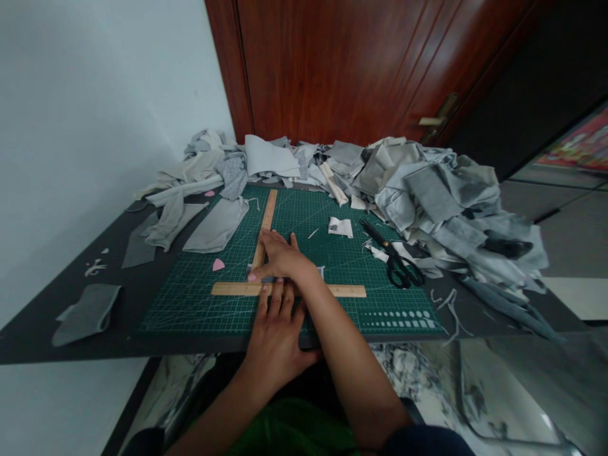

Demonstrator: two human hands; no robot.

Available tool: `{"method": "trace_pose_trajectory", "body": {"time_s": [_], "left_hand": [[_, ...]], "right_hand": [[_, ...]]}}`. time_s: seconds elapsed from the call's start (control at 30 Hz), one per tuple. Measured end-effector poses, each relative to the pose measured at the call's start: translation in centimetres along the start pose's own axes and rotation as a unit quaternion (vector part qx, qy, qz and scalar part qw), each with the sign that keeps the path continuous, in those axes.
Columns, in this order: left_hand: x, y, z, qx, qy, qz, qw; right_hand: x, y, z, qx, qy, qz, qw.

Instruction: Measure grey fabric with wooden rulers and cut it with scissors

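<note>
Head camera: single view, forward and down

The camera was worn on the person's head and looked out from above the near side of the table [33,332]. It faced forward with a downward tilt, taking in the wearer's green clothing [294,425] at the lower border and the door [327,69] at the upper. Coverage was wide, with a white wall [99,82] at left. The left hand [276,326] and right hand [284,256] appeared at close range, near mid-frame; the door stood farther off.
</note>
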State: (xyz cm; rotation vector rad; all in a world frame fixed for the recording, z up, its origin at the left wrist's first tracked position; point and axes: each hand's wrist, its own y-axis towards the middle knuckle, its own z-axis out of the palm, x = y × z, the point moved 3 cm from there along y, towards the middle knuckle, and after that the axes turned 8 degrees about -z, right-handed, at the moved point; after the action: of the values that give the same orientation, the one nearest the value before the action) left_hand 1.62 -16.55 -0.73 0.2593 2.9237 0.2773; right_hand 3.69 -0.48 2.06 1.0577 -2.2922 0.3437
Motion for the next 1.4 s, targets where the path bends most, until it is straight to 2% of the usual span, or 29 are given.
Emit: {"method": "trace_pose_trajectory", "body": {"time_s": [1.4], "left_hand": [[0.08,0.09,-0.55,0.002,-0.025,0.005,1.0]], "right_hand": [[-0.28,-0.06,0.15,-0.008,0.01,-0.009,1.0]]}}
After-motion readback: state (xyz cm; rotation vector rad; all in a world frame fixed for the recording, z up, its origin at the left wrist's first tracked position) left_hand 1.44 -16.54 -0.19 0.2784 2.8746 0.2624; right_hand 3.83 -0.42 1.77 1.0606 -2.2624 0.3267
